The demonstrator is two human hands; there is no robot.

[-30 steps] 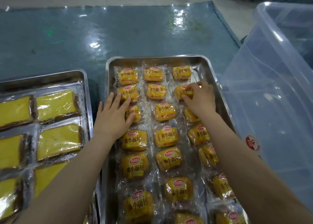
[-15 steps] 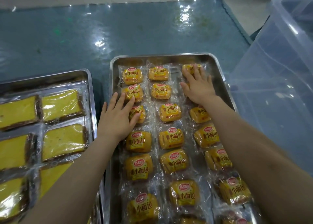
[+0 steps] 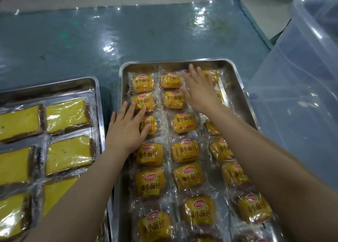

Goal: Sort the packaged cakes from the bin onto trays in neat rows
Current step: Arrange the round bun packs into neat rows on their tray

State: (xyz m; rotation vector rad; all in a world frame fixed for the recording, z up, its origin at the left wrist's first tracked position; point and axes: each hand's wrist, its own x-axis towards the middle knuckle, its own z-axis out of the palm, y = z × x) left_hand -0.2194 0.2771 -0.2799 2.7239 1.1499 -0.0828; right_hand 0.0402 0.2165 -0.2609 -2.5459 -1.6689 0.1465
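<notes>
We see the left hand [image 3: 126, 132] flat, fingers straight, resting on cakes [image 3: 184, 151] in the left column of the right tray [image 3: 236, 88]. The right hand [image 3: 200, 91] lies flat, fingers spread, on cakes at the far right. The cakes fill the tray in three columns; the bin [image 3: 300, 88] stands beside it.

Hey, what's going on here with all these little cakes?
A person is tidying packaged small cakes in the right-hand metal tray. The left hand lies flat on packets in the left column, and the right hand lies flat over packets near the far right corner. A second tray holds wrapped yellow cake slices. A clear bin stands on the right.
</notes>
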